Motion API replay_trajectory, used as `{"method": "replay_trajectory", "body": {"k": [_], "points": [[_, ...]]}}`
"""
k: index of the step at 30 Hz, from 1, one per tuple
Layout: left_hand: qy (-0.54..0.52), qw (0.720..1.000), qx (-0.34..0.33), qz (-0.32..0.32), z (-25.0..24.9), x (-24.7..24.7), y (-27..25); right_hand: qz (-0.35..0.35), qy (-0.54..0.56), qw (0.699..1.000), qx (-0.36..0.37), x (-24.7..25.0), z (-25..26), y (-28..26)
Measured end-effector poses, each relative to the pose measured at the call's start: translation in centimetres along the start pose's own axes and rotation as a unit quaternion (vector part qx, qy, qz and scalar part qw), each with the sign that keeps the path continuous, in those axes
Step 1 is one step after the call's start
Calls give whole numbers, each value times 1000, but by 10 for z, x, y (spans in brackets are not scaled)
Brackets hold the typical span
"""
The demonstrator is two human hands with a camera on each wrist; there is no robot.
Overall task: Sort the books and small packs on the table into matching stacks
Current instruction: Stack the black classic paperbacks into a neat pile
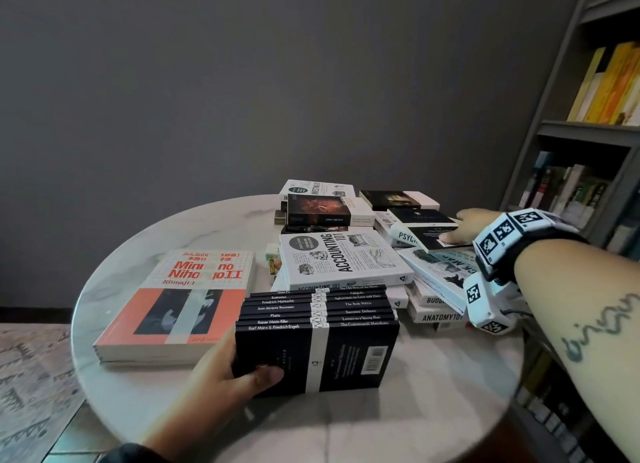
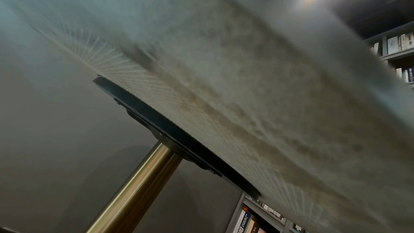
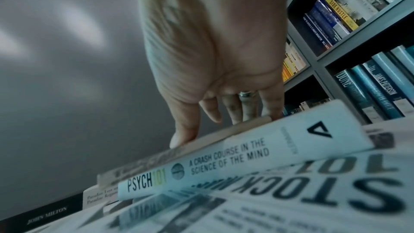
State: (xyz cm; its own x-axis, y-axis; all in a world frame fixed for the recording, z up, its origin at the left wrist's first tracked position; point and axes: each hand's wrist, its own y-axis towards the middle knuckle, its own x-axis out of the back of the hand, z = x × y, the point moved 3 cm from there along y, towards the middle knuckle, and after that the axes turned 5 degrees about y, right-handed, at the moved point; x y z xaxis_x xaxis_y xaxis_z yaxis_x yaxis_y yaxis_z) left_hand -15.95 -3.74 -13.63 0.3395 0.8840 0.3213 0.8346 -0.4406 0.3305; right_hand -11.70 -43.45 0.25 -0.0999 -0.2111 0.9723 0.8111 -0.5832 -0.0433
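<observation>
On the round marble worktop (image 1: 138,386), near edge, your left hand (image 1: 227,369) grips the banded set of slim black paperbacks (image 1: 317,338): heavy, stiff, slick; hold both ends. Your right hand (image 1: 464,225), fingers (image 3: 233,111) straight, presses a thin black paperback (image 1: 431,235) far right.

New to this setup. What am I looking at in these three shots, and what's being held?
No machine here: a person sorts books with bare hands, wearing three cameras. The head view looks down on a round marble table. The left wrist view shows only the table's underside and its brass leg. The right wrist view looks along the palm. The left hand grips a banded stack of thin black books. The right hand presses straight fingers on a black paperback lying on the Psych 101 book. Also on the table: a red Japanese textbook, Accounting 101 and more books.
</observation>
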Motion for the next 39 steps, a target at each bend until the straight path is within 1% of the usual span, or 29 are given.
{"method": "replay_trajectory", "body": {"k": [4,7,11,12,14,15,16,18,19,20,21,23,26,27,28,31,33,34,37,39], "points": [[1,1000,-6,-6,0,-1,1,-27,48,998,-9,-3,-4,-3],[-1,1000,-10,-4,1,-1,0,-41,64,996,-38,-6,-8,-6],[3,1000,1,-18,0,-2,0,-63,93,992,-49,4,-4,-14],[-1,1000,-2,-17,0,-2,0,-66,107,991,-51,8,-4,-17],[-1,1000,-4,-11,2,-1,-1,-78,177,980,-33,13,-8,-25],[-1,1000,-4,-10,2,-1,-1,-77,254,964,-8,13,-11,-29],[0,1000,-3,-11,3,-1,-1,-88,354,931,25,12,-17,-38],[-13,1000,0,-16,4,-1,0,-107,533,837,67,3,-25,-76],[-22,1000,0,-13,2,-2,-1,-114,590,794,88,-5,-30,-95],[-27,1000,1,-9,1,-2,-1,-121,629,761,105,-15,-37,-110],[-26,1000,-2,1,0,-3,-1,-128,657,735,112,-27,-44,-124],[-34,999,8,4,-1,-3,-3,-147,683,706,115,-54,-57,-147],[-38,999,16,9,1,0,-2,-149,717,675,87,-98,-68,-169],[-28,999,11,16,1,1,-3,-147,723,670,81,-111,-68,-174],[-24,999,12,17,1,2,-3,-144,720,674,78,-122,-69,-175],[-38,999,23,22,3,2,-5,-129,685,713,76,-139,-65,-179],[-42,998,25,28,2,1,-5,-124,664,734,71,-144,-65,-183],[-48,998,28,29,2,1,-5,-130,656,740,77,-145,-66,-184],[-66,997,39,33,2,0,-6,-120,669,724,115,-144,-72,-185],[-59,997,40,27,1,0,-5,-140,676,713,121,-140,-75,-185]]}}
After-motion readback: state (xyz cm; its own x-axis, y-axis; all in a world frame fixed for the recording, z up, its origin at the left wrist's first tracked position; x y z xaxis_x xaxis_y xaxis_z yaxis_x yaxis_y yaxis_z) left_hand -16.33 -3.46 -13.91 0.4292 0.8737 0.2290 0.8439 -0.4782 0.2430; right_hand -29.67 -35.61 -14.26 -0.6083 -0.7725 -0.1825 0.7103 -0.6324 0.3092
